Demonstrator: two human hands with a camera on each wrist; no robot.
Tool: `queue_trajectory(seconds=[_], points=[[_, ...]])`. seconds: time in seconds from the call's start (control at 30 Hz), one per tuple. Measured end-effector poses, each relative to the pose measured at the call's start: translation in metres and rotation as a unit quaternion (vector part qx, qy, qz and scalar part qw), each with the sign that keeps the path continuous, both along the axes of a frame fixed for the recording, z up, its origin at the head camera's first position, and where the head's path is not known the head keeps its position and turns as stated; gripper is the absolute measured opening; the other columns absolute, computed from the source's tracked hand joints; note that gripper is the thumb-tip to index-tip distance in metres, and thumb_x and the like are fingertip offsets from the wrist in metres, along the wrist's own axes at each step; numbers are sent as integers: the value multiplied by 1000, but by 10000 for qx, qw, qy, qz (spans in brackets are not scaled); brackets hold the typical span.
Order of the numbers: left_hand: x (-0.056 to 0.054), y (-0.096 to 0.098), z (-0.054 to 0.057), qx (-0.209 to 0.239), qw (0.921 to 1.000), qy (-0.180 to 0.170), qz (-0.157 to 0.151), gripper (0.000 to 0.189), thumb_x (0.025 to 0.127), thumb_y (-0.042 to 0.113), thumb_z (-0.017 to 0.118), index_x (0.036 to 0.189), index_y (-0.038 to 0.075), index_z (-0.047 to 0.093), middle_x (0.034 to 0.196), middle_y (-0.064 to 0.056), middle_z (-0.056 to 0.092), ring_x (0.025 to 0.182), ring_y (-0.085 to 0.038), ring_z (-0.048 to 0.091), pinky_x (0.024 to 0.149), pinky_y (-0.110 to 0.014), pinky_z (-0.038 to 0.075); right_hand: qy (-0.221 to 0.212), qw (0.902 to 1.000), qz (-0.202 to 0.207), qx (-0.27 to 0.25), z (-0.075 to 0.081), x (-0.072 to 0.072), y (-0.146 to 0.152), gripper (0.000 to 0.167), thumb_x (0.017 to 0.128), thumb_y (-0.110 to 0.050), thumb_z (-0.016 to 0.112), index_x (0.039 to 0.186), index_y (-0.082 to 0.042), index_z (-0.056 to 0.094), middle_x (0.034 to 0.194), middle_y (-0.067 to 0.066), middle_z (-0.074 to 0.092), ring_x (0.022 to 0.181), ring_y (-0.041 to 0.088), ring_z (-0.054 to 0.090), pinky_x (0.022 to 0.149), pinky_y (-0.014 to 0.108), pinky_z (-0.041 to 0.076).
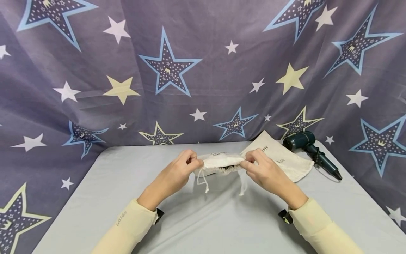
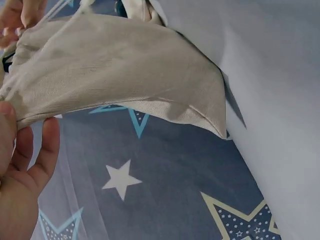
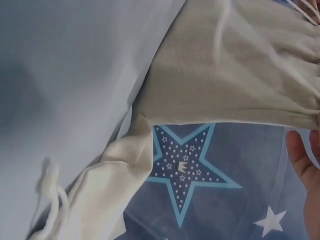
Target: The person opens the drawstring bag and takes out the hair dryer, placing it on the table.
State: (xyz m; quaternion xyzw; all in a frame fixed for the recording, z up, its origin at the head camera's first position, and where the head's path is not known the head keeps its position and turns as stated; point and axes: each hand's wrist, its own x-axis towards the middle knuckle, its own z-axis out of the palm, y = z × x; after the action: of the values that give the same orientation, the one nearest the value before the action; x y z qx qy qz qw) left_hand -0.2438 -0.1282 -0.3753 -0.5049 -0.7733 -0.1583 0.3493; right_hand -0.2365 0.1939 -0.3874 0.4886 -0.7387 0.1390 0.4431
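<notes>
A cream drawstring cloth bag (image 1: 222,160) is held up above the table by its mouth. My left hand (image 1: 180,167) pinches the left corner of the gathered opening between thumb and fingers. At the other corner, my right hand (image 1: 263,171) pinches the cloth the same way. The mouth is stretched sideways, and a narrow dark gap shows between its edges. White cords dangle at both ends. In the left wrist view the bag's body (image 2: 125,65) slopes down toward the table; the right wrist view shows its puckered top (image 3: 305,65) beside my fingers.
Behind my right hand lies a second cream drawstring bag (image 1: 282,162) with dark print, flat on the table. A dark green hair dryer (image 1: 309,144) with its cord wrapped round the handle rests beside it. A star-patterned curtain (image 1: 203,88) hangs behind the grey-white table (image 1: 127,183).
</notes>
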Motion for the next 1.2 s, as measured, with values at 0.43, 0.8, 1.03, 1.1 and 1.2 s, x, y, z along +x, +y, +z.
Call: queue_trajectory(seconds=[0.43,0.8,1.03,1.1,1.2], points=[[1,3,0,348,9990,-178,-202,23,91,-14,58,96,8,56,94,-4,50,88,-19,53,76,-30,50,101,9990,432,83,-1,-1,-7,21,102,-13,52,105,-2,70,102,11,67,86,28,59,76,37,52],[10,21,-11,-161,9977,229,-613,25,90,-2,65,114,7,65,108,-8,61,100,-21,62,91,-24,54,-292,9960,712,-444,-2,5,-16,12,93,-5,57,98,-2,69,96,5,68,86,24,61,83,34,51],[12,18,-11,-601,9930,899,-479,38,96,3,57,123,25,70,107,-6,59,90,-17,55,75,-28,52,-508,9921,805,-818,0,6,-18,17,81,0,58,95,-2,68,95,5,66,85,23,60,84,32,51],[11,16,-11,-590,9933,884,-454,35,98,3,55,123,22,70,107,-7,59,90,-18,56,75,-29,53,-374,9930,751,-836,0,6,-17,17,81,-1,57,94,-2,68,94,7,66,84,24,61,80,33,52],[9,13,-10,-544,9940,880,-364,30,100,5,53,122,20,68,104,-8,58,87,-19,55,72,-29,52,-196,9944,639,-817,0,5,-13,18,83,-2,56,94,-4,70,93,8,64,82,24,60,73,34,52]])
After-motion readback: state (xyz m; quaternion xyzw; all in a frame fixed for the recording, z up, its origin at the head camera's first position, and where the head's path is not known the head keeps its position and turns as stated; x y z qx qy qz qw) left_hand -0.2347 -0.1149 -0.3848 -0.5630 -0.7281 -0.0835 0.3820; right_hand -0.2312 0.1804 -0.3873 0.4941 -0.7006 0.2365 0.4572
